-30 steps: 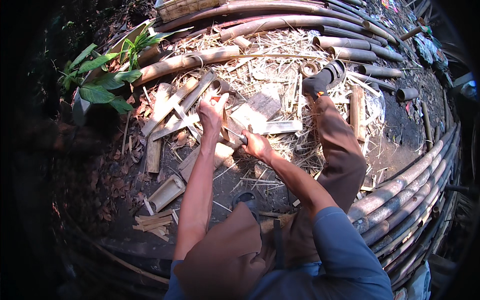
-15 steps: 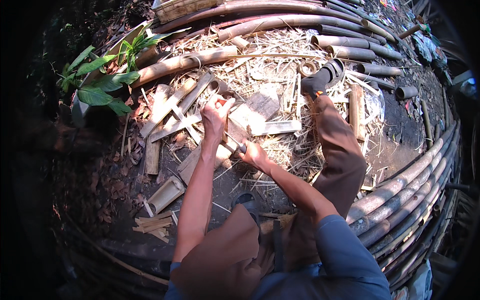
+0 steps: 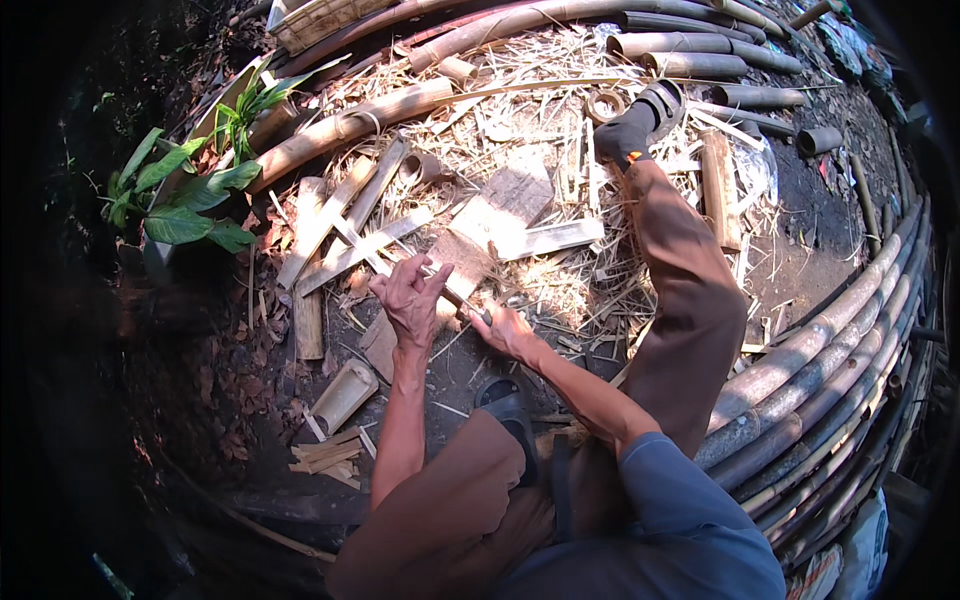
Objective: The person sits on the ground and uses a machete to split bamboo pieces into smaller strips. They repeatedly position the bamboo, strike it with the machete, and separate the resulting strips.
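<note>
My right hand [image 3: 508, 330] grips the dark handle of a knife [image 3: 486, 318], its narrow blade pointing up and left toward my other hand. Close by, my left hand [image 3: 408, 305] has bent fingers around a thin bamboo strip [image 3: 458, 297], which is partly hidden by the fingers and hard to tell apart from the blade. Beneath and beyond both hands lies a worn wooden block [image 3: 510, 200], with a pale split bamboo piece [image 3: 555, 238] resting across its right side.
Split bamboo pieces [image 3: 325, 225] lie crossed at the left, near a leafy plant [image 3: 185, 195]. Shavings [image 3: 560, 130] litter the ground. Long bamboo poles [image 3: 820, 350] curve along the right, and others run across the back. A bamboo half-section [image 3: 345, 395] and thin slats [image 3: 330, 455] lie lower left.
My left hand has come down and nearer to me, its fingers spreading somewhat. The right hand stays low with the knife. The head view has shifted slightly.
</note>
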